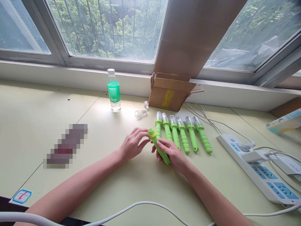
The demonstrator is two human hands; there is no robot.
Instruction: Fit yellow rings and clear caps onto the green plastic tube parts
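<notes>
My right hand (171, 153) is wrapped round the lower body of a green ribbed stick-shaped device (158, 146), holding it just above the table. My left hand (133, 144) pinches its top end, where a yellow ring sits below a green cap. Just to the right lies a row of several matching green devices (183, 133) with clear domed tops, side by side on the pale green table (47, 125). A loose clear dome cap (141, 113) lies further back.
A water bottle with a green label (113, 90) stands near the window ledge. An open cardboard box (169, 91) sits behind the row. A white power strip (256, 169) with plugs and cables lies at the right. A white cable (141, 205) crosses the front edge.
</notes>
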